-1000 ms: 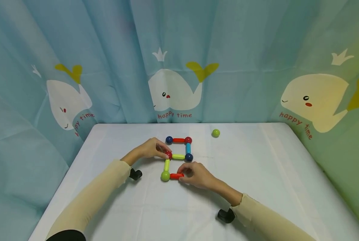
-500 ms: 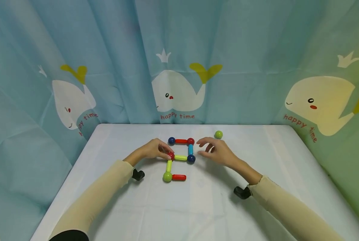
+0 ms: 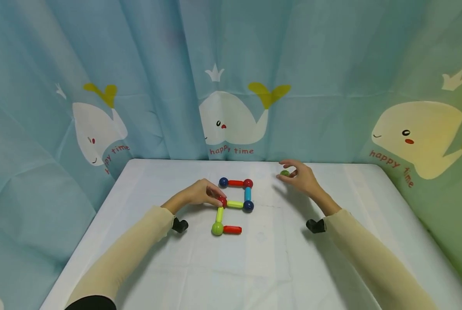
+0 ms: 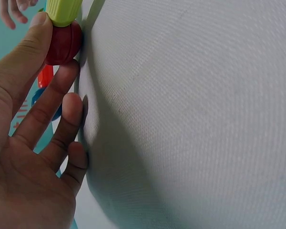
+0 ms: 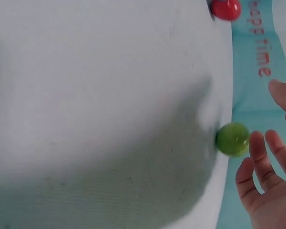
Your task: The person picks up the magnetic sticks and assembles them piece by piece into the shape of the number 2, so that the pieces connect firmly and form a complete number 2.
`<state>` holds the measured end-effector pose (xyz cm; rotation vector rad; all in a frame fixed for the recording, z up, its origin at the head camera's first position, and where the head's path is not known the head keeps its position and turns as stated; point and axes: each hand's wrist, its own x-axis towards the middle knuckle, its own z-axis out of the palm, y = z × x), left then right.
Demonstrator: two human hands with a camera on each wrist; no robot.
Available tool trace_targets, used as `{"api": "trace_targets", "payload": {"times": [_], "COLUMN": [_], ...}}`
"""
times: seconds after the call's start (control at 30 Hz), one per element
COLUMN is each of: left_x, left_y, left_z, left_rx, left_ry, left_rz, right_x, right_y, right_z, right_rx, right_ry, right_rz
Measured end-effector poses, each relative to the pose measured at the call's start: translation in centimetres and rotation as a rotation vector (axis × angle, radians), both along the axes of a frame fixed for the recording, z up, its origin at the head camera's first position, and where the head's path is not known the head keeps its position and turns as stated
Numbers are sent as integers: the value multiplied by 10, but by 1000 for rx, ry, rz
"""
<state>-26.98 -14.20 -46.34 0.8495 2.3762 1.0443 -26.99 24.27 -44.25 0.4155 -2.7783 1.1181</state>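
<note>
My left hand [image 3: 200,192] pinches a red ball [image 4: 64,44] between thumb and index finger; a lime rod [image 4: 63,10] butts against that ball. The ball joins two lime rods in an S-like figure of balls and rods lying on the table. A blue ball [image 3: 248,206], a light-blue rod [image 3: 248,194], another red ball [image 3: 248,183], a red rod [image 3: 236,183] and a second blue ball [image 3: 223,182] form its upper part. Below, a green ball [image 3: 217,228] bears a red rod [image 3: 232,230]. My right hand [image 3: 302,178] reaches around a loose green ball [image 5: 233,139], fingers spread and thumb apart from it.
A white cloth covers the table [image 3: 262,267], whose far edge lies just beyond the loose green ball. Behind it hangs a blue-green curtain [image 3: 312,125] printed with whales. Black wrist mounts [image 3: 316,226] stick out under both sleeves.
My right hand has let go of the lower red rod and moved up and right to the loose green ball. My left hand has stayed on the red ball.
</note>
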Motion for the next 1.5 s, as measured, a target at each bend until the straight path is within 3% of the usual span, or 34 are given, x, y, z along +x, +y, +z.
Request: {"api": "trace_targets", "payload": {"times": [0.13, 0.3, 0.53, 0.77, 1.2, 1.5], "left_x": [-1, -2, 0, 2, 1, 3], "left_y": [1, 1, 0, 0, 3, 1], "left_z": [-2, -3, 2, 6, 3, 2], "left_rx": [13, 20, -11, -7, -9, -30], "left_ry": [-1, 0, -1, 20, 27, 16], "left_rz": [-10, -11, 2, -16, -20, -3], "right_x": [-7, -14, -17, -16, -13, 1], "right_y": [7, 12, 15, 17, 21, 17], "right_z": [-6, -14, -19, -22, -25, -17], "right_rx": [-1, 34, 27, 25, 16, 52], "right_ry": [-68, -90, -145, -143, -154, -99], "right_rz": [-27, -38, -50, -48, -58, 50]}}
